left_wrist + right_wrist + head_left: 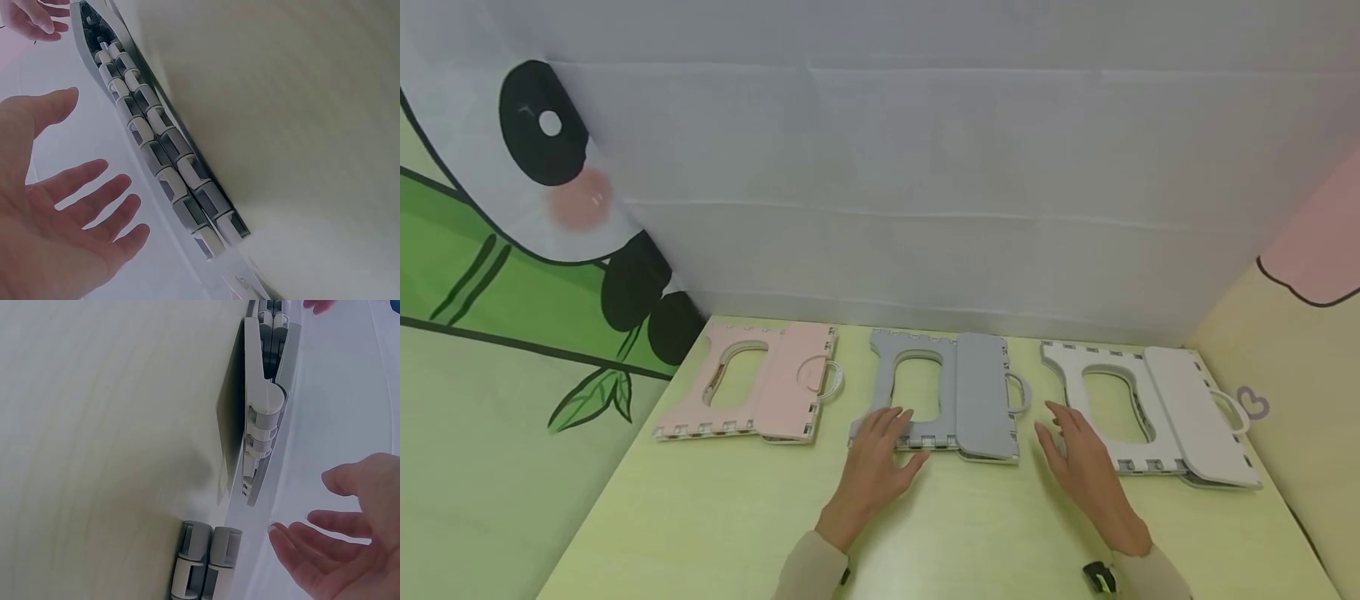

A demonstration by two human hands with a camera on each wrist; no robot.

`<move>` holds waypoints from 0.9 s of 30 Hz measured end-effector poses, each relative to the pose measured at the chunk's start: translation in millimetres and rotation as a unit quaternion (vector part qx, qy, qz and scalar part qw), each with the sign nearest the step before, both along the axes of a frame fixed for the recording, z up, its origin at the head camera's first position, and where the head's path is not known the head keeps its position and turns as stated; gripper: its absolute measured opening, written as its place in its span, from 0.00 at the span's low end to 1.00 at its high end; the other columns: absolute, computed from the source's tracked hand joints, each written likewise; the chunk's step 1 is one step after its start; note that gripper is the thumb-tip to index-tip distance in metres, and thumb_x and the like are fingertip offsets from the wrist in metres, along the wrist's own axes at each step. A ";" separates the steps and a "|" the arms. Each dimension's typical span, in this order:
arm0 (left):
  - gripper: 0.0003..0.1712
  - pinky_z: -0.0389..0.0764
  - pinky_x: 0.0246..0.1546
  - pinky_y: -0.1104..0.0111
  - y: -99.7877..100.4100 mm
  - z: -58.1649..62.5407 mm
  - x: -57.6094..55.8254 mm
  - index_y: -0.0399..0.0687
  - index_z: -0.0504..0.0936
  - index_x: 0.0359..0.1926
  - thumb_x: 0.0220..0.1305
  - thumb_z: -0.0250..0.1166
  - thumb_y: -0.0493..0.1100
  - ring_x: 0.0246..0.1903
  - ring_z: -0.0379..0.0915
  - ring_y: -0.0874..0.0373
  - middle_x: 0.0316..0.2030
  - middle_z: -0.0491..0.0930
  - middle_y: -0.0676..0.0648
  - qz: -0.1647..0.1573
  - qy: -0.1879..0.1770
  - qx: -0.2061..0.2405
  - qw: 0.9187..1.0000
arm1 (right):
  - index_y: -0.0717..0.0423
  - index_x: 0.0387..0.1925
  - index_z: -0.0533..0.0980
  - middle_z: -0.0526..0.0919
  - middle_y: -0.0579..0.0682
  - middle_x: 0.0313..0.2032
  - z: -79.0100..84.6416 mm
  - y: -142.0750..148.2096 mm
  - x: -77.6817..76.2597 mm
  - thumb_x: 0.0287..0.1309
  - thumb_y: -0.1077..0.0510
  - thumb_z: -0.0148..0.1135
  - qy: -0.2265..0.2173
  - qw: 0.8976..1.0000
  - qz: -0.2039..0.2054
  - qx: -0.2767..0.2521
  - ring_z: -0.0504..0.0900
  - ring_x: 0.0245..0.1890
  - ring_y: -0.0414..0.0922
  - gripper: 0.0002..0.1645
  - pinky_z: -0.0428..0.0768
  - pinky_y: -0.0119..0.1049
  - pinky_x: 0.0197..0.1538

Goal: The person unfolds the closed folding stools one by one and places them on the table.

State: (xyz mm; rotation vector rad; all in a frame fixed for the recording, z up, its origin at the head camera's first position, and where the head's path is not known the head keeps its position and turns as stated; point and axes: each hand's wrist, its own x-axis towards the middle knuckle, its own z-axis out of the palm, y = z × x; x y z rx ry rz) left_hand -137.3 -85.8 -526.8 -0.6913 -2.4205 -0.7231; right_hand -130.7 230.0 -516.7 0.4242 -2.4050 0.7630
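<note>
A grey-blue folding step stool point(981, 392) lies folded flat in the middle of the table, its loop handle pointing right. My left hand point(876, 467) hovers over or touches its near left corner, fingers spread; the head view does not settle which. In the left wrist view that hand point(69, 206) appears beside the stool's hinged edge point(150, 125), gripping nothing. Between the grey-blue stool and a white folding stool point(1198, 417), my right hand point(1086, 467) is held with loose fingers and nothing in them. The right wrist view shows this hand point(350, 537) apart from both stools' edges.
A pink folding stool point(793, 375) lies flat at the left, also folded. All three rest in a row on a pale yellow-green table point(700, 517). A white cloth wall point(925, 167) rises behind, and printed panels flank both sides.
</note>
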 end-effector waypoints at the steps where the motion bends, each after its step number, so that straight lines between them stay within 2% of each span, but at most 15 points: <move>1: 0.34 0.79 0.57 0.47 0.9 0.4 -0.6 0.36 0.82 0.58 0.54 0.80 0.49 0.57 0.76 0.38 0.54 0.82 0.36 -0.004 -0.004 -0.002 1.000 | 0.72 0.58 0.76 0.82 0.66 0.47 -0.2 -0.4 -0.8 0.57 0.70 0.71 0.000 1.000 -0.002 -0.003 0.83 0.41 0.59 0.27 0.82 0.54 0.34; 11: 0.33 0.77 0.60 0.47 10.5 2.5 -7.1 0.35 0.82 0.57 0.55 0.81 0.47 0.55 0.77 0.41 0.52 0.83 0.38 -0.020 -0.030 -0.049 0.998 | 0.72 0.57 0.76 0.82 0.66 0.44 -1.2 -2.5 -8.5 0.60 0.69 0.70 -0.024 0.999 -0.013 -0.025 0.84 0.39 0.60 0.24 0.83 0.56 0.35; 20: 0.32 0.68 0.69 0.42 18.2 5.3 -9.2 0.41 0.80 0.61 0.61 0.77 0.53 0.58 0.76 0.45 0.55 0.82 0.42 -0.006 -0.109 -0.119 0.987 | 0.73 0.57 0.76 0.82 0.69 0.47 -3.4 -3.3 -14.8 0.62 0.69 0.69 -0.039 0.998 -0.007 -0.038 0.85 0.40 0.61 0.23 0.85 0.55 0.36; 27: 0.31 0.69 0.69 0.46 21.7 5.4 -11.9 0.40 0.80 0.61 0.62 0.77 0.49 0.56 0.77 0.47 0.53 0.84 0.44 -0.013 -0.129 -0.127 0.983 | 0.74 0.58 0.75 0.81 0.70 0.48 -2.5 -5.1 -20.6 0.63 0.69 0.69 -0.061 0.997 -0.001 -0.045 0.84 0.41 0.62 0.24 0.85 0.55 0.37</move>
